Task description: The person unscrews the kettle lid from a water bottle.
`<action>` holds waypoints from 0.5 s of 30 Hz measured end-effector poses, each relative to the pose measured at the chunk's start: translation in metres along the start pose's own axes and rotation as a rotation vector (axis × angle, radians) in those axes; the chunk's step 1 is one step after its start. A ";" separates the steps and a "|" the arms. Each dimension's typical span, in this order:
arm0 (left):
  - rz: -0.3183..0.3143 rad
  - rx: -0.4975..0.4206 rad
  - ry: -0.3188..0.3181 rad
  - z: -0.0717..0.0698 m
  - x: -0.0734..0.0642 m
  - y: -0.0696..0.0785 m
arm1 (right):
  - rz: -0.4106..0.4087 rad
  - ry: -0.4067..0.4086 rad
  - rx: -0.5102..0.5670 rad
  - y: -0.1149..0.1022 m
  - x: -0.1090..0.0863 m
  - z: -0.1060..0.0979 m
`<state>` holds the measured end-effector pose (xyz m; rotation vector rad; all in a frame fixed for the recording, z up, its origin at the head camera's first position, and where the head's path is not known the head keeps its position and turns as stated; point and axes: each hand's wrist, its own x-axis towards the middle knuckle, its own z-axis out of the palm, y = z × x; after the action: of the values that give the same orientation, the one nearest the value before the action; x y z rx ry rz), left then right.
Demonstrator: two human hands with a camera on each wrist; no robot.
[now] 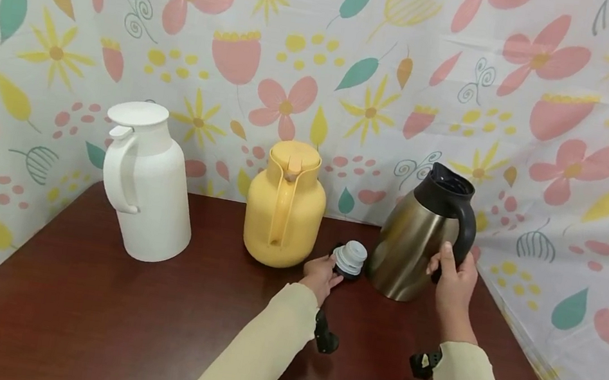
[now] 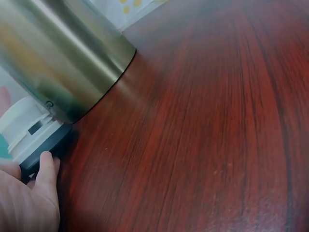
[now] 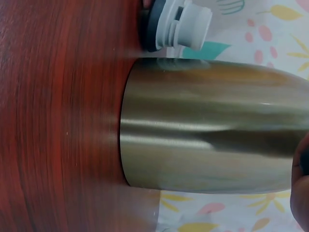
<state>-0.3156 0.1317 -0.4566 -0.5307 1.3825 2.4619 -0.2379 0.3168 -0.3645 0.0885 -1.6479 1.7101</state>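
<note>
Across the table (image 1: 144, 330), in a row of 3, with lids (image 1: 143, 111) on the white jug (image 1: 159, 202) and the yellow jug (image 1: 305, 216); at right, the open-mouthed steel jug (image 1: 407, 243), with any contents hidden. Upright, with long axis vertical, spout (image 1: 437, 171) leftward and handle (image 1: 467, 229) rightward. Gripping that handle with the right hand (image 1: 453, 289); with the left hand (image 1: 320, 276), pinching the black rim (image 2: 50, 144) of the upturned stopper (image 1: 351, 255), just beside the steel jug.

A white jug (image 1: 157, 195) stands near the back left corner of the counter (image 1: 88, 315). A yellow jug (image 1: 285, 210) stands near the middle of the back edge, before a white sheet (image 1: 327, 31) printed with flowers and leaves.
</note>
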 end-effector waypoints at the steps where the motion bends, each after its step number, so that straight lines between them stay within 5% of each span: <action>1: 0.003 -0.001 0.001 -0.001 -0.001 0.001 | 0.001 0.003 -0.004 0.000 0.000 0.000; 7: 0.029 0.039 0.018 0.010 -0.025 0.012 | -0.023 0.007 0.017 0.001 0.002 0.001; 15: 0.069 0.251 0.075 0.023 -0.030 0.010 | -0.031 0.024 0.034 0.004 0.004 0.000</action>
<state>-0.2968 0.1449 -0.4248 -0.5288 1.7357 2.2931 -0.2424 0.3189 -0.3656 0.1093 -1.5924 1.7100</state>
